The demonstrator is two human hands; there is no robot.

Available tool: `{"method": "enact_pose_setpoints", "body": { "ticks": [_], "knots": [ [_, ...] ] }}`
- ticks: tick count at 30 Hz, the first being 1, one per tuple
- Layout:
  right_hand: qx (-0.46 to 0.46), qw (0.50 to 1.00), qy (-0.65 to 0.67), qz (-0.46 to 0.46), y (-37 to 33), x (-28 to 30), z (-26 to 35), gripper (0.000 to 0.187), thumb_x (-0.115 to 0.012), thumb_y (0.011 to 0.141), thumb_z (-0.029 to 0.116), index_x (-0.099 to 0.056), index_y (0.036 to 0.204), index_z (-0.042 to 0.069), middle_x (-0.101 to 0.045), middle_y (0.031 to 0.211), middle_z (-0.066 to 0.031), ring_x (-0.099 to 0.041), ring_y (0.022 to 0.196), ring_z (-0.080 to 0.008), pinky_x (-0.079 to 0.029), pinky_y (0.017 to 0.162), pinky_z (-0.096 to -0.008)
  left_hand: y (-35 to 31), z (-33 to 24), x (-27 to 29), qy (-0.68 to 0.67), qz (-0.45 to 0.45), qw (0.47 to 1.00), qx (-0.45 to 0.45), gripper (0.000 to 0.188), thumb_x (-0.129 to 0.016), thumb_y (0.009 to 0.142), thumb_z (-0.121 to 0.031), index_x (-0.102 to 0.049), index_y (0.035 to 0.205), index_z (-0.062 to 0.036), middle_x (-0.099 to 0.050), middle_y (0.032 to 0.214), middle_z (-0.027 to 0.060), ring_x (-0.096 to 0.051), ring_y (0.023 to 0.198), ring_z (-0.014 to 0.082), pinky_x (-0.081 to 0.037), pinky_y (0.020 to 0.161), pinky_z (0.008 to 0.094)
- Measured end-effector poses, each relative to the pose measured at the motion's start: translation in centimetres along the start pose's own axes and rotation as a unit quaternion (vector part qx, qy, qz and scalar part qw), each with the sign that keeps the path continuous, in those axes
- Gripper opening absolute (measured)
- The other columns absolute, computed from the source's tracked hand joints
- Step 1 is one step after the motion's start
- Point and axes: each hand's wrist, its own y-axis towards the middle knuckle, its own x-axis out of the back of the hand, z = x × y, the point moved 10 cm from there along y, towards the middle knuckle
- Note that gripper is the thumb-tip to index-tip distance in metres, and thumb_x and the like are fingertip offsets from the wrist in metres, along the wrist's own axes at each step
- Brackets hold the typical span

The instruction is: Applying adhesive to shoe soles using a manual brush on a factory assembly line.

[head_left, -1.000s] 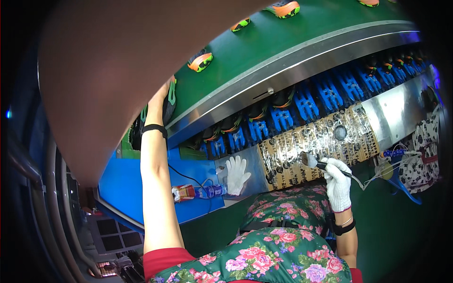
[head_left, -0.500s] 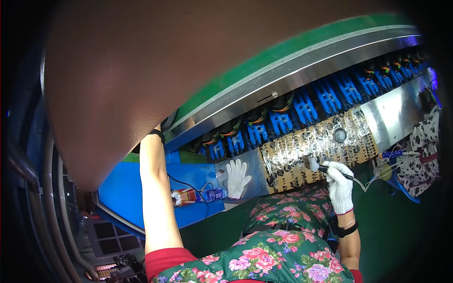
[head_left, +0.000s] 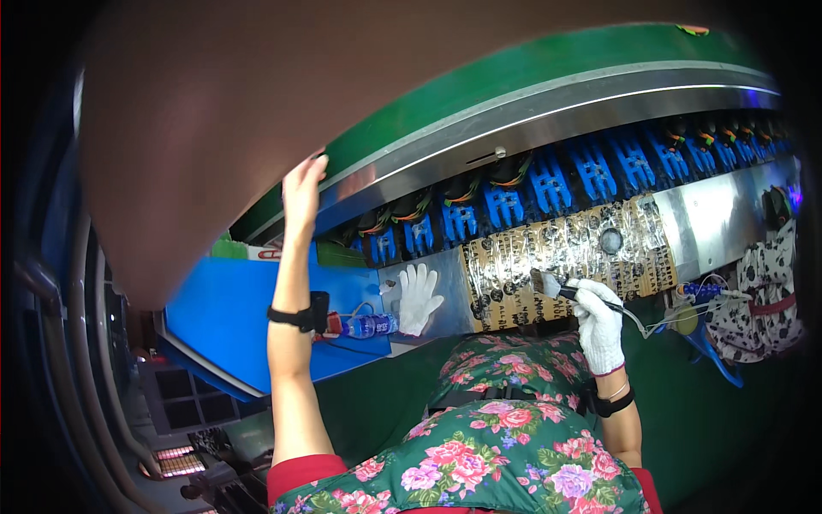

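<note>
My right hand [head_left: 598,321], in a white knit glove, is closed around the black handle of a flat-headed brush [head_left: 548,283]. The brush's pale head points left, over a brown cardboard strip [head_left: 488,293] wrapped in shiny clear film. My bare left hand [head_left: 301,199] is raised at the left end of a metal rail [head_left: 445,164]. Its fingers are drawn together, with a small dark bit at the tips that I cannot make out. A blurred brown shape hides what lies beyond that hand. A loose white glove [head_left: 419,300] lies left of the cardboard.
Behind the cardboard runs a row of blue slotted holders [head_left: 550,188] with wires. A green belt [head_left: 479,94] lies past the rail. On the blue table [head_left: 223,300] lies a blue-labelled bottle [head_left: 370,325]. Patterned cloth [head_left: 753,317] and cables hang at the right.
My left hand has come into sight from behind the brown shape, at the rail's left end. My right hand and the brush have shifted slightly left in view.
</note>
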Motion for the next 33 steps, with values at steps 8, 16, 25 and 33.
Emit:
{"method": "enact_pose_setpoints", "body": {
  "ticks": [8, 16, 25, 33],
  "knots": [
    [0.015, 0.997, -0.074, 0.034, -0.2, -1.4, 1.3, 0.022, -0.073, 0.084, 0.002, -0.074, 0.106, -0.004, -0.077, 0.098, -0.0125, -0.061, 0.066, -0.0101, -0.046, 0.061, -0.0219, 6.9, 6.3, -0.8, 0.176, -0.046, 0.983, -0.014, 0.072, -0.032, 0.107, -0.055, -0.034, 0.159, -0.0054, -0.037, 0.162, 0.0211, -0.031, 0.151, 0.0373, -0.016, 0.124, 0.0455],
    [0.034, 0.998, -0.060, 0.011, -1.1, -0.3, 2.4, 0.023, -0.069, 0.085, -0.001, -0.071, 0.108, -0.005, -0.075, 0.107, -0.0198, -0.060, 0.068, -0.0129, -0.048, 0.062, -0.0239, 9.5, 7.4, 1.2, 0.166, -0.058, 0.982, 0.067, 0.081, -0.028, 0.101, -0.065, -0.027, 0.159, -0.0079, -0.039, 0.157, 0.0197, -0.029, 0.147, 0.0414, -0.014, 0.121, 0.0461],
    [0.035, 0.998, -0.045, -0.001, -0.8, -0.8, 3.3, 0.022, -0.071, 0.086, -0.001, -0.072, 0.108, -0.006, -0.075, 0.104, -0.0168, -0.062, 0.069, -0.0123, -0.049, 0.063, -0.0227, 10.3, 4.9, -6.1, 0.125, 0.011, 0.990, 0.067, 0.055, -0.046, 0.099, -0.038, -0.043, 0.139, -0.0008, -0.054, 0.134, 0.0154, -0.048, 0.123, 0.0294, -0.034, 0.103, 0.0383],
    [0.011, 1.000, -0.022, 0.005, -0.9, -0.6, 4.6, 0.024, -0.068, 0.088, 0.000, -0.068, 0.112, -0.007, -0.073, 0.107, -0.0198, -0.063, 0.076, -0.0171, -0.046, 0.063, -0.0237, 9.2, 2.7, -7.5, -0.117, 0.021, 0.982, 0.147, 0.032, -0.062, 0.097, -0.015, -0.058, 0.122, 0.0055, -0.066, 0.113, 0.0116, -0.065, 0.102, 0.0187, -0.051, 0.086, 0.0314]
  ]
}}
